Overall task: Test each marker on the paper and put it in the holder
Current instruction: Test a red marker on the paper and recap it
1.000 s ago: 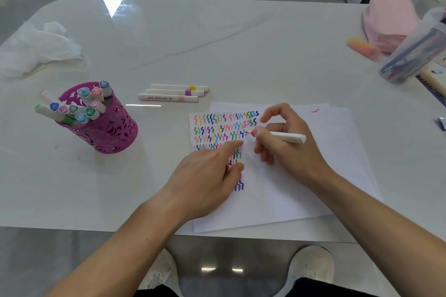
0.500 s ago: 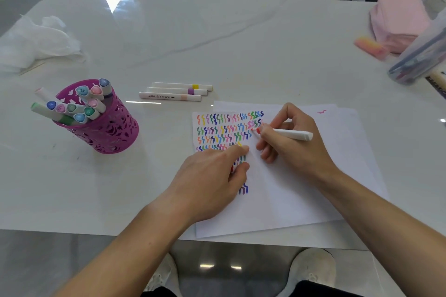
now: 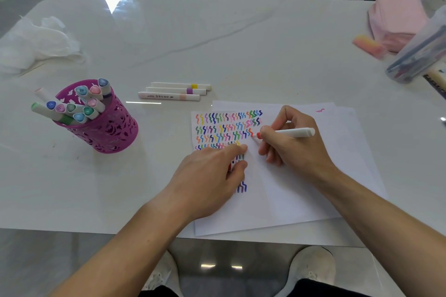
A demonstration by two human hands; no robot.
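Your right fingers (image 3: 265, 134) are clamping the marker (image 3: 295, 132) in a writing grip, thumb and forefinger pinching it just behind the red tip, the white barrel pointing off to the right over the knuckles. The tip is touching the paper (image 3: 301, 188) right at the end of the third row of squiggles. Half a second ago that row was stopping short here; now a fresh orange-red squiggle is sitting there, so this marker is proving itself and, by my reading, is about ready for capping and the holder (image 3: 108, 128).

Your left hand (image 3: 207, 176) is pressing on the paper just beside the tip, fingers loosely bent, forefinger reaching toward the fourth row. Whether it is also hiding the cap, I cannot tell.

The paper is lying at the near edge of the counter (image 3: 241, 43), right of middle. Three markers (image 3: 173, 91) are waiting side by side just beyond its far left corner, still untested as far as I can judge. The holder is standing well apart toward the left edge, already bristling with capped markers, and leaning a little.
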